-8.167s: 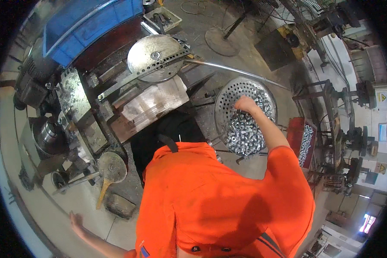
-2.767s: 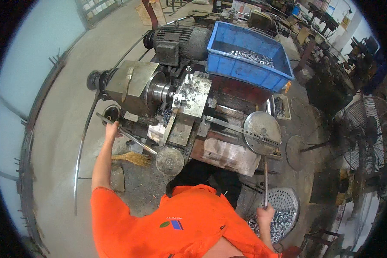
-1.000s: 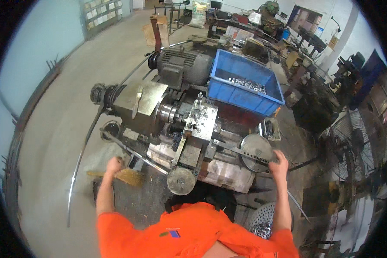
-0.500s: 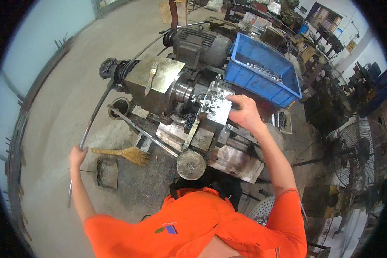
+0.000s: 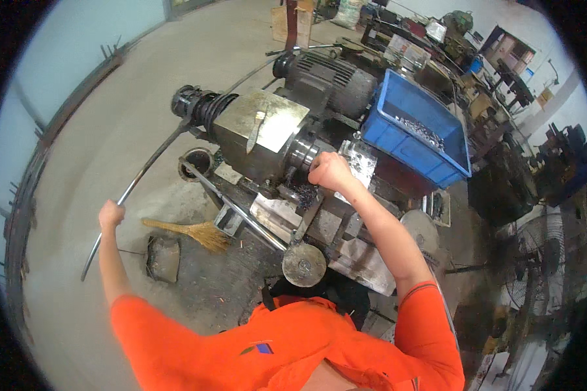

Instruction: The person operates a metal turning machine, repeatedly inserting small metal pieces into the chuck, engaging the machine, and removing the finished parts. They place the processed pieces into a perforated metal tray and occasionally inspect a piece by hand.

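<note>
My left hand (image 5: 111,214) is wrapped round a long metal lever (image 5: 145,168), well out to the left. That lever runs up to the rear end of a small lathe's headstock (image 5: 238,146). My right hand (image 5: 329,171) is at the front of the round spindle nose (image 5: 301,153), its fingers curled together. Whatever they pinch, if anything, is hidden behind the hand. Beside this hand lies the bright metal tool block (image 5: 360,163), partly covered by it. Dark metal chips (image 5: 306,194) lie under the spindle.
Behind the lathe stands a blue crate (image 5: 414,133) with small metal parts in it. A paintbrush (image 5: 255,132) rests on the headstock, near a motor (image 5: 329,81). On the floor are a straw broom (image 5: 199,233) and a dustpan (image 5: 162,259). A round handwheel (image 5: 304,265) sits close to my body.
My right hand has moved left from the tool block to the spindle nose, its fingers now curled. My left hand still holds the lever, which has swung slightly upward. The view has shifted.
</note>
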A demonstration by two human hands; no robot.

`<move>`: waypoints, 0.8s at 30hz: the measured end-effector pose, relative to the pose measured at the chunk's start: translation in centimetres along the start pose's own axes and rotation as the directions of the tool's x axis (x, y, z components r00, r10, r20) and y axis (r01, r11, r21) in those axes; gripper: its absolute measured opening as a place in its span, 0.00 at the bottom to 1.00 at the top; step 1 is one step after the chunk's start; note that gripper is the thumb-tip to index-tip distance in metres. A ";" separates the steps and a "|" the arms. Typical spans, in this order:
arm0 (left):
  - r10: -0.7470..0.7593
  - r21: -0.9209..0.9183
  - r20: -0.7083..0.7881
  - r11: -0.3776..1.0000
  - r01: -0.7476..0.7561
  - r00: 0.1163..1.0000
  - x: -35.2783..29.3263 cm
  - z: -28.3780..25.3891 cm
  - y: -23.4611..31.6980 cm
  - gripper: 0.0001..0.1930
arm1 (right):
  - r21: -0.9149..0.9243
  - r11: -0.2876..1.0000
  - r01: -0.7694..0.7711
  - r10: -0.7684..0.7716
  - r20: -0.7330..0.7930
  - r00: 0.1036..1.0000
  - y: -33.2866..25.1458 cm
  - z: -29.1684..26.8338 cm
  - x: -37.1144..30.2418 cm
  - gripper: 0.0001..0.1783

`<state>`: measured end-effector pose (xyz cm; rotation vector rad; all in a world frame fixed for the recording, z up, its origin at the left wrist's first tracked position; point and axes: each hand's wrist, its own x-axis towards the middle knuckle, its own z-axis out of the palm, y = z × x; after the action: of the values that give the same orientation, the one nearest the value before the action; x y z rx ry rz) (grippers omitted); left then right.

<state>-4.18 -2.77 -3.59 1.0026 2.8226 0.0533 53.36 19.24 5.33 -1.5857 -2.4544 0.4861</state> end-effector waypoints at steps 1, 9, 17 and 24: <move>0.010 0.000 -0.015 1.000 -0.010 1.000 -0.2 -0.1 0.1 0.10 | -0.025 0.999 -0.028 0.028 -0.005 1.000 -0.1 0.5 0.4 0.15; -0.072 0.010 -0.135 0.997 0.074 0.988 -3.9 0.0 1.3 0.13 | 0.039 0.999 0.007 -0.003 -0.109 0.994 -0.8 0.5 0.4 0.14; 0.005 -0.146 -0.082 0.989 -0.017 0.997 -19.3 0.6 10.1 0.21 | 0.000 0.999 0.038 -0.038 -0.078 0.996 0.7 1.2 1.1 0.14; 0.452 -0.214 0.190 0.885 -0.413 0.872 -13.5 -2.3 12.2 0.17 | -0.037 0.999 0.020 -0.025 -0.147 0.989 0.1 0.2 0.1 0.13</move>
<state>13.49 -1.79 1.37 1.4736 2.2879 0.2029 53.36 19.35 5.15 -1.5460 -2.3801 0.3116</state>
